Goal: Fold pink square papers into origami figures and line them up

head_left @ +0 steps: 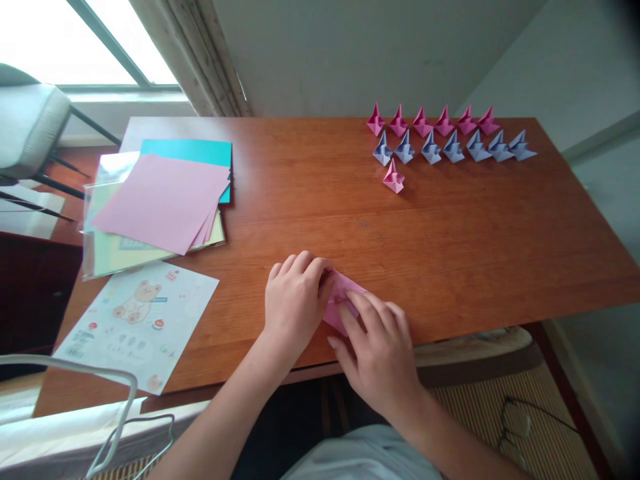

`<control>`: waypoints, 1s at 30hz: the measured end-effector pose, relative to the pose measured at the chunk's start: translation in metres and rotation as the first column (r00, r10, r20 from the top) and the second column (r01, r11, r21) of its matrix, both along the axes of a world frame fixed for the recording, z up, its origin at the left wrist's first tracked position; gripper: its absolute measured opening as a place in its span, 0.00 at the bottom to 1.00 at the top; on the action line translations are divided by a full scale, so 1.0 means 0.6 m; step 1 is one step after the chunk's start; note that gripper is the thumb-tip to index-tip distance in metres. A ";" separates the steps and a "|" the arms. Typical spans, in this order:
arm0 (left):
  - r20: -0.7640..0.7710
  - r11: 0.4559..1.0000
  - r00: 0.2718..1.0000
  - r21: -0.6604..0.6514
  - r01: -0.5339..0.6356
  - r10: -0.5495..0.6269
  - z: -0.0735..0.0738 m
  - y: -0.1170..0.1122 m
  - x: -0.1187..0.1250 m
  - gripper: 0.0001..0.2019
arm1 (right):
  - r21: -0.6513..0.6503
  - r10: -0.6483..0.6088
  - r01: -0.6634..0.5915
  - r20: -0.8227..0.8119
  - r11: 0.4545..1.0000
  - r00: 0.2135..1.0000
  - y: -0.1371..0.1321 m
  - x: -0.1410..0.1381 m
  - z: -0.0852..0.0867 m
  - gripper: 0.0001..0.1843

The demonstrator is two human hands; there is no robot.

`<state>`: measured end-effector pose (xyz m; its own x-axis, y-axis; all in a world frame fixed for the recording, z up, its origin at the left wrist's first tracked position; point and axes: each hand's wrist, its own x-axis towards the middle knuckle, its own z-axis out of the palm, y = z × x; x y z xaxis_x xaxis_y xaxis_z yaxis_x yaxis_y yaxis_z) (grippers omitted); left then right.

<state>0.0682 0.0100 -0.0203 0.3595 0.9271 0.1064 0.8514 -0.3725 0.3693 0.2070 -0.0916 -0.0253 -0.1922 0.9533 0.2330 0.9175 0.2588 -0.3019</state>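
Pink paper (344,283), folded, straight-edged, partly hidden from view

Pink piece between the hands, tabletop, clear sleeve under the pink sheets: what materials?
Pink piece: likely matte paper; thin, folded, straight edges.
Tabletop: wood or wood-look veneer, satin; reddish-brown grain, soft sheen.
Clear sleeve: probably glossy plastic film; see-through margin, bright glints.

From here I see a grey chair (35,113) by the bright window (45,40) and a patterned curtain (193,53) hanging to its right; a bear-printed sheet (140,317) lies at the desk's (300,187) left, a bent white tube (75,365) near its front edge.
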 end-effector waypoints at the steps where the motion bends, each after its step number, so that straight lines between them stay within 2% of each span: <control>1: 0.003 1.000 1.000 0.002 0.000 0.000 0.000 0.000 0.000 0.04 | -0.001 -0.002 0.002 0.001 1.000 1.000 -0.003 -0.003 -0.001 0.23; 5: 0.013 1.000 1.000 0.009 0.001 -0.002 -0.002 0.000 0.000 0.05 | -0.008 0.000 0.000 -0.028 1.000 1.000 -0.005 -0.004 0.000 0.26; 9: 0.014 1.000 1.000 0.023 0.001 -0.001 -0.004 0.001 -0.001 0.05 | -0.028 -0.022 0.017 -0.184 0.999 0.983 0.028 0.018 0.009 0.17; 12: 0.016 1.000 1.000 0.025 -0.007 0.007 -0.004 0.001 0.000 0.05 | -0.056 -0.112 0.100 -0.281 0.993 0.953 0.069 0.040 0.011 0.11; 17: 0.018 1.000 1.000 0.018 -0.006 0.006 -0.002 0.001 0.000 0.06 | -0.151 -0.182 0.149 -0.231 0.977 0.956 0.110 0.050 0.006 0.06; 30: 0.000 1.000 1.000 0.024 -0.002 0.002 -0.005 0.003 0.001 0.07 | -0.135 -0.214 0.192 -0.171 0.972 0.962 0.105 0.038 0.000 0.10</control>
